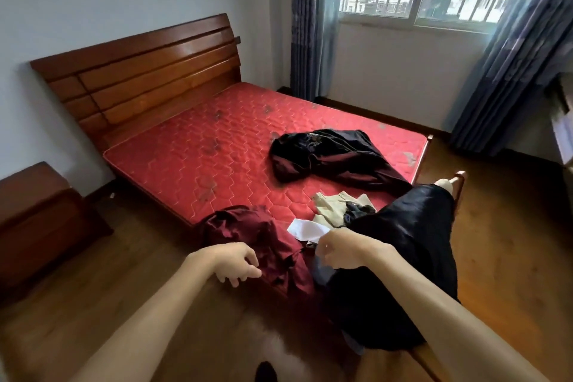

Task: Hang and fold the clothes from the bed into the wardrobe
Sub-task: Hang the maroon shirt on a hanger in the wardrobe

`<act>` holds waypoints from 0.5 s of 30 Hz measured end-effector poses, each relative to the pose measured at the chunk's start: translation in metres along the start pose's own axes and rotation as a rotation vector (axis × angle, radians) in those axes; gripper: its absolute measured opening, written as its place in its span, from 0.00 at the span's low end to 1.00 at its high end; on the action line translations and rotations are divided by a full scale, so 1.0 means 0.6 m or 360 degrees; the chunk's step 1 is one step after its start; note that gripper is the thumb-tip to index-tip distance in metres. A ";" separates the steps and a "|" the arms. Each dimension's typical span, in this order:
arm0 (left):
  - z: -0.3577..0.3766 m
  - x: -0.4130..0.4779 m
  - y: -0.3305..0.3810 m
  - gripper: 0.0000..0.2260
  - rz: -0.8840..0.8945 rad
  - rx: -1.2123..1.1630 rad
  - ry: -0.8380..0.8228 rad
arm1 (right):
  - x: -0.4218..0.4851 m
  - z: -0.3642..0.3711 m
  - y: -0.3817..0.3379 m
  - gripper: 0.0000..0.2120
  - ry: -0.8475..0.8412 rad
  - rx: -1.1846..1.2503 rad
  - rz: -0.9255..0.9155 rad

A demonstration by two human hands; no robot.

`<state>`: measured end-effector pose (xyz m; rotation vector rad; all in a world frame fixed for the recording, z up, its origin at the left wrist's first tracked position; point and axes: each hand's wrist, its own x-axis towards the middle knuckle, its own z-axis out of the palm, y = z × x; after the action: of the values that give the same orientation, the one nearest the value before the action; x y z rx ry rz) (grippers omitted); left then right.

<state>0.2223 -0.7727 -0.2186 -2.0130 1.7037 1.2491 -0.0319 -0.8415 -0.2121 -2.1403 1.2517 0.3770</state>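
The step in hand looked like the pick-up: choosing a garment from the pile at the foot of the bed (201, 149), with nothing yet hung or folded and the wardrobe out of view. The clothes lay in the lower middle and right of the frame: a maroon garment (257, 236) bunched over the near edge of the mattress, a long black garment (400, 257) draped over the foot corner and hanging toward the floor, a beige garment (335, 206) and a white piece (307, 228) between them, and a black-and-maroon garment (325, 155) spread further up the mattress, right of centre. Both bare forearms reached in from the bottom edge. The left hand (238, 263) hovered just beside the maroon garment's left edge, palm down, fingers loosely bent and grasping nothing. The right hand (341, 250) was over the seam where the black garment met the white piece, its fingers curled inward; whether it pinched cloth could not be told. The next move probably called for a firm grip on one garment alone, lifted free so that the slippery-looking cloth did not drag its neighbours off the bed.
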 end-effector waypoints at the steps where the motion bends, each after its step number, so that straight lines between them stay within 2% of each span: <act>1: -0.019 0.024 -0.008 0.17 0.0014 0.0012 -0.0008 | 0.027 -0.007 0.001 0.13 -0.0031 0.0028 0.0030; 7: -0.108 0.148 -0.046 0.16 0.0093 0.0111 -0.0060 | 0.154 -0.046 0.000 0.15 -0.0020 0.0030 0.0164; 12: -0.133 0.227 -0.074 0.14 0.0076 0.0118 -0.0201 | 0.241 -0.039 0.009 0.08 -0.0084 -0.0038 0.0185; 15: -0.141 0.277 -0.094 0.12 0.0054 0.0104 -0.0275 | 0.292 -0.029 0.024 0.12 -0.0112 -0.0028 0.0228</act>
<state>0.3048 -0.9269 -0.3044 -1.7903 1.6802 1.3182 0.0437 -0.9771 -0.2968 -2.0395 1.3695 0.5217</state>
